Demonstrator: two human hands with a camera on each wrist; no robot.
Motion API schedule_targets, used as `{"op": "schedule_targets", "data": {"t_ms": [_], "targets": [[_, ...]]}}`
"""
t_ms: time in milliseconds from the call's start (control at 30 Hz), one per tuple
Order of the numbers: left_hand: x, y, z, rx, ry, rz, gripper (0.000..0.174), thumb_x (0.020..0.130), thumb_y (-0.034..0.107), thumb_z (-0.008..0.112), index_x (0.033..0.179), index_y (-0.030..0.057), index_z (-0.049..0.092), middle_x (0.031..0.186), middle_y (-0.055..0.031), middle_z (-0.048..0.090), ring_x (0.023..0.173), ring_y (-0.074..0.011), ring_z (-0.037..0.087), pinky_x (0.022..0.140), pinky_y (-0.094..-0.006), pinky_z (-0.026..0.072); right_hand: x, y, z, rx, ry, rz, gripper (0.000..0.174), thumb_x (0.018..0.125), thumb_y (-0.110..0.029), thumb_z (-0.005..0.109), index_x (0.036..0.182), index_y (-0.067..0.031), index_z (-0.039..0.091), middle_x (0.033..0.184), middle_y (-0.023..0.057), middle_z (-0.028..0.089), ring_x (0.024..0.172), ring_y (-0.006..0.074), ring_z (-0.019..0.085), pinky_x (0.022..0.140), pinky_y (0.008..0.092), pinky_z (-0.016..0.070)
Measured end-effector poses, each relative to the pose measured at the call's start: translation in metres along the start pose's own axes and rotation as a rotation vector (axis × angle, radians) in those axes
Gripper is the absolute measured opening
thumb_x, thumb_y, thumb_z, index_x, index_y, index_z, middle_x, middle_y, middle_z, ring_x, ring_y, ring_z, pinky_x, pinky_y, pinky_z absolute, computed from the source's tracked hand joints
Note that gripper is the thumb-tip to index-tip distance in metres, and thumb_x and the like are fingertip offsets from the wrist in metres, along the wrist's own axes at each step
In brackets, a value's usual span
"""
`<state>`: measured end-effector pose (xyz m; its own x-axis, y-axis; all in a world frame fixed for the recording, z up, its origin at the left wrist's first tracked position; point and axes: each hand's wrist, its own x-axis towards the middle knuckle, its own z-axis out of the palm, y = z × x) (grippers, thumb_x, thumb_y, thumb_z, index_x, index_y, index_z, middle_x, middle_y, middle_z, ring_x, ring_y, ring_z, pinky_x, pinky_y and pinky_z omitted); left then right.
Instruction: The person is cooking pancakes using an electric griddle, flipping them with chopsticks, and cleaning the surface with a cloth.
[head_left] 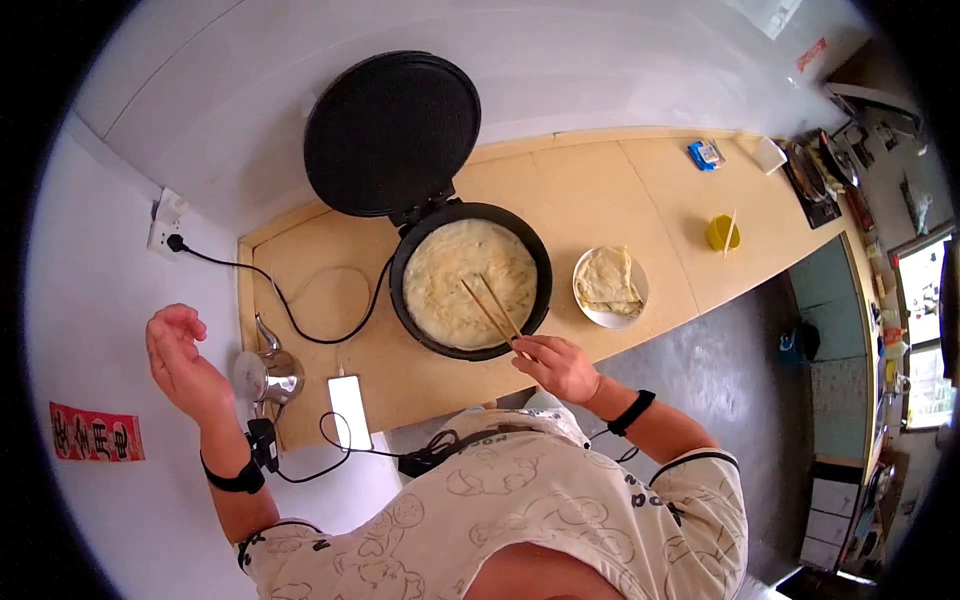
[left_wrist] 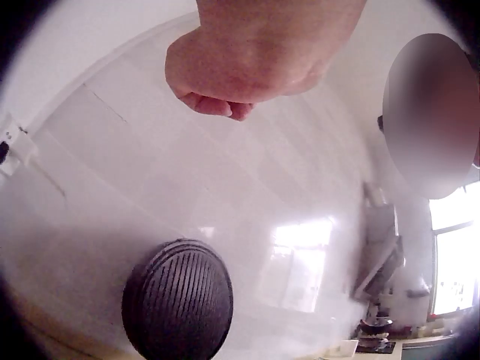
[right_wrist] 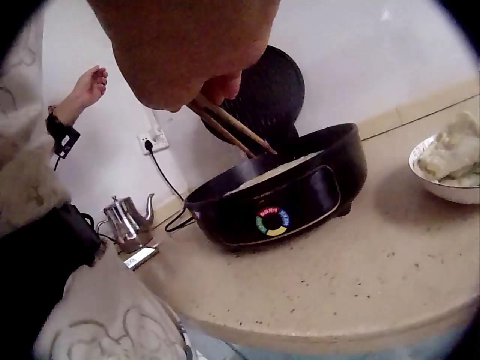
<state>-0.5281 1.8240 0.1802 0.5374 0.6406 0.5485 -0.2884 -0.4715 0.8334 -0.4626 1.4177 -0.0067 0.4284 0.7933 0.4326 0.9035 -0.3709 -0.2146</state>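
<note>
My right hand (head_left: 562,370) grips a pair of wooden chopsticks (head_left: 488,313), their tips down on a pale round flatbread (head_left: 450,270). The flatbread covers the bottom of a black electric griddle (head_left: 545,268), whose lid (head_left: 385,135) stands up against the wall. In the right wrist view the chopsticks slant over the rim of the pan. Off to the left, my left hand (head_left: 185,365) is raised above the kettle with its fingers loosely bent and nothing in it. Folded flatbread (head_left: 606,277) lies in a white bowl (head_left: 612,320) right of the griddle.
A silver kettle (head_left: 284,378) and a white phone-like slab (head_left: 349,410) stand at the counter's left end. The griddle's black cord (head_left: 310,338) runs to a wall socket (head_left: 165,228). Farther right are a yellow cup (head_left: 719,235) and a blue packet (head_left: 706,155).
</note>
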Motion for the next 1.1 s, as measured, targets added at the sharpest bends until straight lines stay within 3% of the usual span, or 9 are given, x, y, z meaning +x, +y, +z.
{"op": "schedule_targets", "data": {"t_ms": [300,400,433,533,567,667,733,967,1100], "targets": [[0.002,-0.008,0.017,-0.045,-0.095,-0.010,0.035,0.094,0.030,0.036,0.081,0.0022,0.051,0.077,-0.0037,0.050,0.066,-0.0118,0.041,0.064,-0.0243,0.0348,-0.028,0.004,0.010,0.022,-0.035,0.025,0.028,0.073,-0.011,0.055,0.101,-0.0058,0.057,0.113,0.0096,0.055,0.101,0.0243,0.055,0.079,0.0332,0.0491],[0.003,-0.010,0.021,-0.047,-0.117,-0.014,0.033,0.094,0.028,0.036,0.082,0.0020,0.051,0.077,-0.0041,0.049,0.067,-0.0119,0.040,0.064,-0.0245,0.0344,-0.026,0.002,-0.013,0.003,0.075,-0.002,0.027,0.074,-0.010,0.054,0.100,-0.0072,0.057,0.113,0.0096,0.054,0.098,0.0238,0.055,0.078,0.0334,0.0491],[0.006,-0.010,0.027,-0.068,-0.121,-0.038,0.032,0.094,0.028,0.036,0.082,0.0018,0.051,0.077,-0.0042,0.049,0.067,-0.0120,0.040,0.064,-0.0247,0.0343,-0.032,0.007,-0.016,-0.020,0.086,0.024,0.027,0.074,-0.010,0.054,0.100,-0.0072,0.057,0.113,0.0096,0.054,0.098,0.0238,0.055,0.078,0.0334,0.0491],[0.008,-0.007,0.041,-0.111,-0.123,-0.060,0.030,0.094,0.025,0.036,0.082,0.0014,0.050,0.078,-0.0048,0.048,0.068,-0.0125,0.039,0.065,-0.0249,0.0341,-0.072,0.048,-0.017,-0.288,0.179,0.521,0.031,0.072,-0.008,0.056,0.103,-0.0100,0.057,0.109,0.0085,0.055,0.096,0.0245,0.055,0.075,0.0333,0.0499],[0.006,-0.005,0.043,-0.097,-0.121,-0.055,0.030,0.094,0.025,0.036,0.081,0.0014,0.049,0.078,-0.0047,0.047,0.068,-0.0125,0.039,0.065,-0.0249,0.0340,-0.083,0.057,-0.017,-0.353,0.183,0.563,0.032,0.072,-0.008,0.057,0.104,-0.0099,0.057,0.109,0.0079,0.054,0.097,0.0246,0.054,0.076,0.0338,0.0499],[0.001,-0.008,0.038,-0.022,-0.209,0.028,0.029,0.094,0.025,0.036,0.081,0.0019,0.049,0.076,-0.0036,0.046,0.067,-0.0120,0.038,0.065,-0.0246,0.0335,-0.117,0.080,-0.011,-0.477,0.176,0.661,0.034,0.071,-0.008,0.058,0.105,-0.0098,0.056,0.110,0.0071,0.053,0.099,0.0247,0.053,0.077,0.0345,0.0496],[0.002,-0.007,0.045,-0.059,-0.179,-0.069,0.029,0.094,0.024,0.036,0.079,0.0027,0.049,0.075,-0.0026,0.045,0.067,-0.0115,0.038,0.064,-0.0244,0.0334,-0.133,0.088,-0.001,-0.531,0.168,0.724,0.035,0.070,-0.008,0.058,0.105,-0.0098,0.056,0.110,0.0069,0.053,0.100,0.0246,0.052,0.078,0.0347,0.0493],[-0.004,0.003,0.072,-0.044,-0.208,-0.084,0.028,0.094,0.024,0.035,0.078,0.0037,0.047,0.074,-0.0019,0.043,0.066,-0.0111,0.038,0.063,-0.0240,0.0325,-0.156,0.097,0.044,-0.438,0.123,0.715,0.043,0.067,-0.016,0.064,0.107,-0.0044,0.055,0.121,0.0118,0.043,0.117,0.0292,0.040,0.090,0.0370,0.0425],[-0.016,0.020,0.084,0.006,-0.252,-0.023,0.029,0.094,0.025,0.036,0.078,0.0043,0.047,0.073,-0.0019,0.043,0.065,-0.0108,0.038,0.062,-0.0240,0.0323,-0.165,0.097,0.041,-0.406,0.062,0.735,0.050,0.070,-0.018,0.062,0.116,-0.0040,0.048,0.126,0.0145,0.041,0.117,0.0303,0.040,0.093,0.0380,0.0401]]}}
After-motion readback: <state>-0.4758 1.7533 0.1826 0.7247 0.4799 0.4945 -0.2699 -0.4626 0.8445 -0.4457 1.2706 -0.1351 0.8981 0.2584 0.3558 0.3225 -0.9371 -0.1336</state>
